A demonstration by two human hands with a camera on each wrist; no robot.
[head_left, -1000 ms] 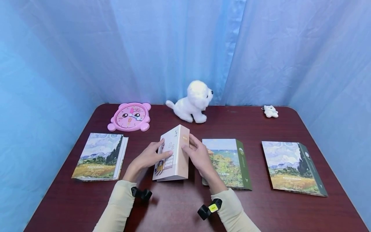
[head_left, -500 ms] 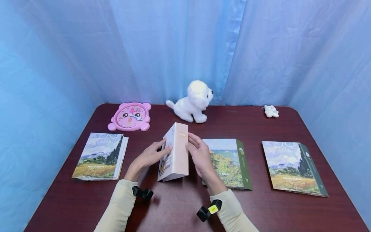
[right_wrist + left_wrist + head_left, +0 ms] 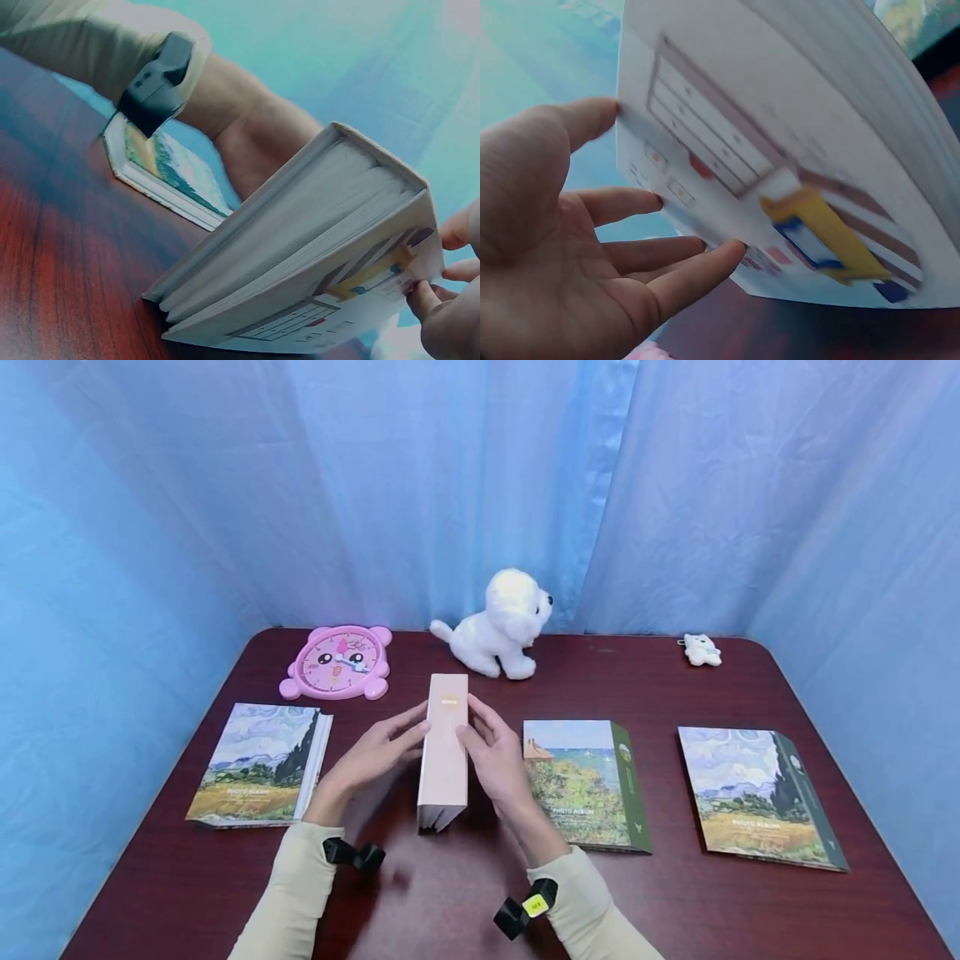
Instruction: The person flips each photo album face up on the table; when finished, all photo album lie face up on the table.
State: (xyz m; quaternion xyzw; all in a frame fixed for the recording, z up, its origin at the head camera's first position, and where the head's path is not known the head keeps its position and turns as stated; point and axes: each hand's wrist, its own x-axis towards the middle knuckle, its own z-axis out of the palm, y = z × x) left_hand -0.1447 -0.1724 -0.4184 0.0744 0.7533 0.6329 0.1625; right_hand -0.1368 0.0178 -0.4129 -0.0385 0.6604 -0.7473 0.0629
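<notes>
In the head view a cream photo album (image 3: 444,752) stands upright, its spine facing up. My left hand (image 3: 375,747) is on its left side; in the left wrist view the fingers (image 3: 701,274) touch the illustrated cover (image 3: 697,142), fairly straight. My right hand (image 3: 491,760) is on the right side, and in the right wrist view its fingertips (image 3: 424,300) rest against the cover. The album's lower edge appears to stand on the table, covers slightly spread around the pages (image 3: 285,225). The palm sides of both hands are hidden in the head view.
Painted-cover photo albums lie on the table (image 3: 442,902): one at left (image 3: 255,764), one right of centre (image 3: 573,785), one far right (image 3: 753,793). Behind are a pink clock (image 3: 337,662), a white plush dog (image 3: 502,622) and a small white plush (image 3: 701,649). Blue curtains surround the table.
The cream album has turned from leaning with its left cover showing to upright, spine facing up, shifting slightly left. Both hands have moved a little left with it.
</notes>
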